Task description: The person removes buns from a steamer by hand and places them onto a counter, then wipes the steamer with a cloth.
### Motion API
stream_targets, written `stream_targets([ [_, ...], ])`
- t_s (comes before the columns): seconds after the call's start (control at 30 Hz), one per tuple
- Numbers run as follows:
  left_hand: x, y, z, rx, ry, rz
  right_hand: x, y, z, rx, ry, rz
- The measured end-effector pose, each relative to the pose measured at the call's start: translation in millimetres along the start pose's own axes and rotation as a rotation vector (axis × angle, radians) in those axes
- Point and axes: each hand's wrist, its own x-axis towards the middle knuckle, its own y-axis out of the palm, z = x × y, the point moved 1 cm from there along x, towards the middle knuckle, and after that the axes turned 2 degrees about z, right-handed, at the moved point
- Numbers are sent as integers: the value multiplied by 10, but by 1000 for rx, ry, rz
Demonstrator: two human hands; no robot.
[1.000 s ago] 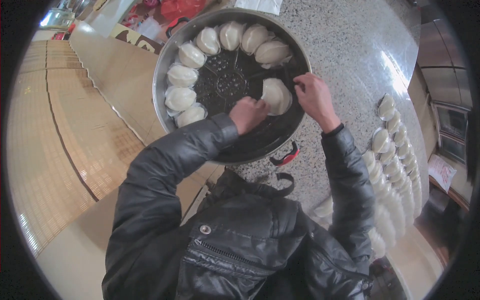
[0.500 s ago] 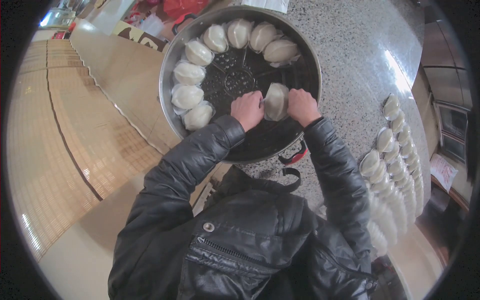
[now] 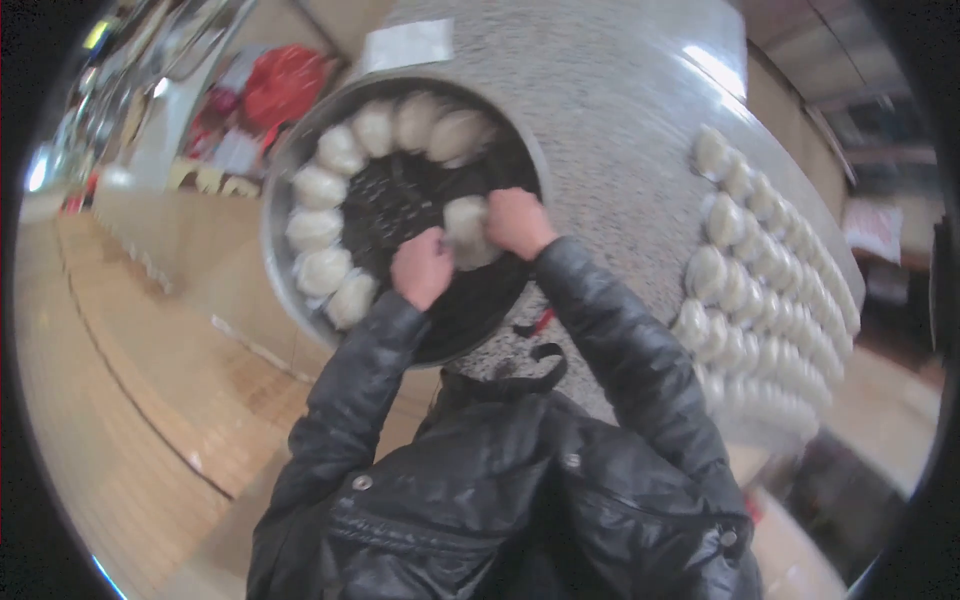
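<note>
A white bun [image 3: 467, 232] is between my hands, over the dark perforated rack in a wide round steamer pot [image 3: 275, 235]. The closed fingers of my left hand [image 3: 422, 268] are at the bun's left edge. On the opposite edge, my right hand [image 3: 520, 222] pinches it. Blur hides the fingertips and whether the bun touches the rack. Several more white buns [image 3: 324, 272], on thin pieces of paper, stand in an arc along the pot's left and far wall.
Rows of white buns [image 3: 765, 325] cover the right part of the speckled stone counter [image 3: 600, 150]. A white sheet [image 3: 408, 45] lies beyond the pot. Red plastic bags [image 3: 285, 85] sit at the far left, and slatted matting [image 3: 130, 370] lies left of me.
The camera view has swung, so the pot appears further left and lower, and more bun rows show. Both hands stay at the same bun, over the rack.
</note>
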Motion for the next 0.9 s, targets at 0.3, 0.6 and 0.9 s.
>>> stream_targets([
  [0.3,-220,-622,-972,-161,289,-213,-550,-846,-533,306,-3,-186],
  [0.6,606,519,-2884,32,539,58,-1300,-1168,-2646,493,356,-266],
  [0.9,1224,1779,-3919,158,480,232,-1300,-692,-3930,298,651,-518],
])
